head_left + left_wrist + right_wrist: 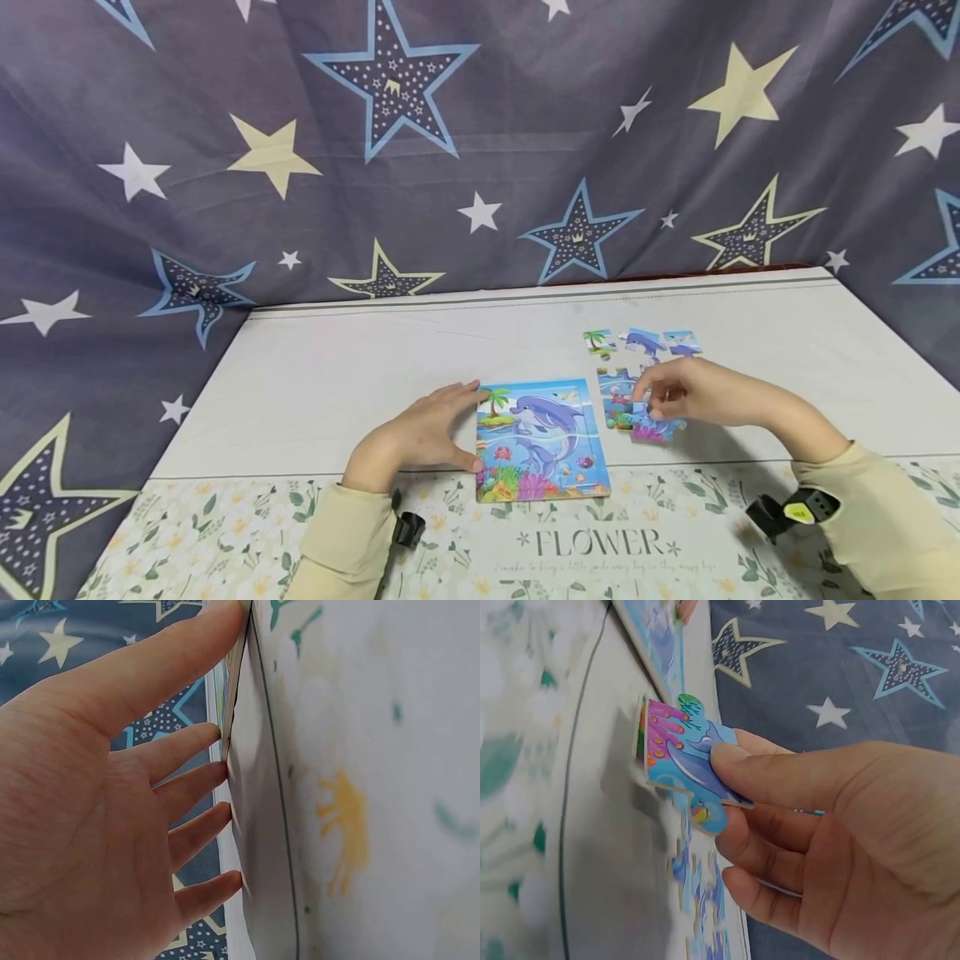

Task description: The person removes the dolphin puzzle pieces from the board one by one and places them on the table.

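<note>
A square dolphin puzzle board (pixel 551 442) lies on the table with its sea picture facing up. My left hand (pixel 420 433) rests at the board's left edge; its thumb and fingertips touch it or the tabletop, spread and fairly straight. In the left wrist view, the board's thin edge (pixel 235 682) shows by the thumb. Right of the board, my right hand (pixel 693 392) pinches a puzzle piece (pixel 686 754) between thumb and fingers. Pink coral and part of a dolphin are printed on it. It is tilted, close to the loose crab piece (pixel 615 387).
Further loose pieces lie behind the right hand: a palm-tree piece (pixel 599 341), a dolphin-head piece (pixel 642 340) and a sky piece (pixel 682 340). A white and floral cloth (pixel 360 350) covers the table. Behind it hangs a star-patterned curtain (pixel 465 250).
</note>
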The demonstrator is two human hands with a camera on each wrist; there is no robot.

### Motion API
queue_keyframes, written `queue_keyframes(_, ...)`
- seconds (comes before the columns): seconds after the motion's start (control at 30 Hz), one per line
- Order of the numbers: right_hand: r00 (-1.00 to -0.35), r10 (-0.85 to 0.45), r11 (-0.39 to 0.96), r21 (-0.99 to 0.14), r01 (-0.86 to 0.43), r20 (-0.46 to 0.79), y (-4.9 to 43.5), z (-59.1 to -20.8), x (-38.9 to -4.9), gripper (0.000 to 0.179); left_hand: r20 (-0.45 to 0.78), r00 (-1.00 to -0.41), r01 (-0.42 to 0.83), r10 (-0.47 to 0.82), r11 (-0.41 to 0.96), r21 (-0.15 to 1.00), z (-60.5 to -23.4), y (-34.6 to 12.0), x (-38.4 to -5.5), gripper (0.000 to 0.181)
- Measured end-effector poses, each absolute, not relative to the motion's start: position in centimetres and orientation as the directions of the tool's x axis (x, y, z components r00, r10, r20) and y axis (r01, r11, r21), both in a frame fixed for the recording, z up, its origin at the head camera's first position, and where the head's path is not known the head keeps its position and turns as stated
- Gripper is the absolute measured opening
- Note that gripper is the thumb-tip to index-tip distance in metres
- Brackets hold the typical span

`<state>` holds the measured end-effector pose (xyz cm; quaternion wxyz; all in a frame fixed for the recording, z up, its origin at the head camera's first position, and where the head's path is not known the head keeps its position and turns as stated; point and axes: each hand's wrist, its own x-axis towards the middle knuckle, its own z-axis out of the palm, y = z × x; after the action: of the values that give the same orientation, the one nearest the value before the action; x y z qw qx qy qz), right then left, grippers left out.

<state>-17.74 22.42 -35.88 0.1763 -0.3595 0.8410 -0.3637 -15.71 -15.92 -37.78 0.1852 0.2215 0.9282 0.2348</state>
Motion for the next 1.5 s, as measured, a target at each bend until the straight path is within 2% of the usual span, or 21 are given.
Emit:
queue_keyframes(0.4, -0.720, -0.688, 0.552, -0.711, -0.436, -0.093, 23.9, -36.3, -18.3, 0.015, -0.236, -0.835, 0.324, 0.498, 0.790, 0.521, -37.6, -15.9, -15.7, 0.094)
queue_keyframes(1.0, -0.825, -0.553, 0.728, -0.548, -0.411, -0.115, 23.1, -37.4, -18.4, 0.018, -0.226, -0.832, 0.337, 0.507, 0.785, 0.520, -37.9, -15.9, -15.7, 0.093)
queue_keyframes(1.17, -0.832, -0.544, 0.748, -0.512, -0.421, -0.110, 23.1, -37.4, -18.2, 0.017, -0.220, -0.830, 0.345, 0.513, 0.782, 0.519, -37.9, -15.9, -15.7, 0.093)
queue_keyframes(1.5, -0.842, -0.526, 0.758, -0.515, -0.401, -0.119, 23.0, -37.5, -17.8, 0.018, -0.225, -0.831, 0.341, 0.510, 0.784, 0.518, -37.9, -15.9, -15.8, 0.093)
